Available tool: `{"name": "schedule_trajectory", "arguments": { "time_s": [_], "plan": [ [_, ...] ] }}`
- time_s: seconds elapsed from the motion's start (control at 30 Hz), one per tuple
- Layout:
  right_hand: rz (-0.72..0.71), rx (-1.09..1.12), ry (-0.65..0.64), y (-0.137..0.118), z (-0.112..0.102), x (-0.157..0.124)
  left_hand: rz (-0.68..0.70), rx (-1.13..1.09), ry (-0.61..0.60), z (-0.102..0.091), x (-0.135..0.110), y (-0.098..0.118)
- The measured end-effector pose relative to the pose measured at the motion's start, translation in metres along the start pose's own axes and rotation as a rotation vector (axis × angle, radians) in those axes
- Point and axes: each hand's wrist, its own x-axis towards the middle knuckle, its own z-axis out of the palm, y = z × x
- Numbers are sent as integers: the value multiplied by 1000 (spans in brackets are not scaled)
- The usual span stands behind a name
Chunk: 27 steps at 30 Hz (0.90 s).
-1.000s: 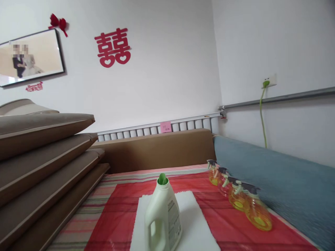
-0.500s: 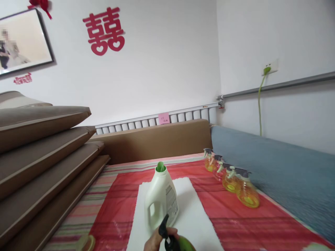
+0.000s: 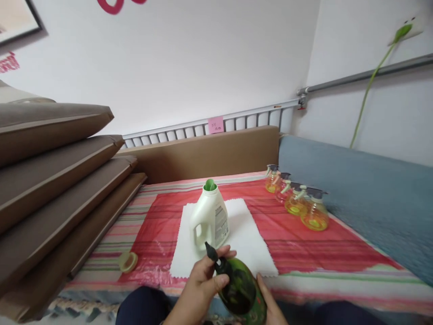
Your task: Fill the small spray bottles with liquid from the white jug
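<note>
Red plastic sheet (image 3: 297, 253) covers the striped bed. On it the white plastic jug (image 3: 209, 219) stands open, with a round pale cap (image 3: 128, 261) lying well to its left. Four small yellow spray bottles (image 3: 297, 203) look finished. The left hand (image 3: 199, 289) grips the black top of the dark green spray bottle (image 3: 240, 289), and the right hand (image 3: 269, 302) cups it below, at the bed's near edge. Only this one seems left.

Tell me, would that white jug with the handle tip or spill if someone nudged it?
The white jug stands upright on a white cloth; its broad base probably resists tipping. Its green spout looks uncapped, so a hard push might spill liquid. The moulded handle should make lifting easy.
</note>
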Motion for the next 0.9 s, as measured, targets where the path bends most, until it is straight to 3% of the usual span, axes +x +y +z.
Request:
{"name": "schedule_trajectory", "arguments": {
  "time_s": [0.17, 0.33, 0.5, 0.57, 0.63, 0.77, 0.83, 0.9],
  "plan": [
    [54, 48, 21, -1, 6, 3, 85, 139, 185, -3, 4, -3],
    [84, 67, 50, -5, 4, 4, 5, -1, 15, -2, 1, 4],
    [41, 50, 50, -4, 8, 3, 84, 67, 294, 3, 6, -1],
    [9, 37, 57, -4, 10, 2, 105, 108, 338, 6, 6, -3],
    [-4, 31, 65, -4, 11, 1, 114, 114, 289, 7, 3, -2],
    [4, 41, 79, -7, 9, 1, 34, 74, 66, 4, 0, 2],
    [17, 44, 85, -7, 8, 2, 39, 139, 87, 1, 3, 0],
    [23, 41, 90, -6, 7, 3, 104, 250, 189, -1, 7, -3]
  ]
}}
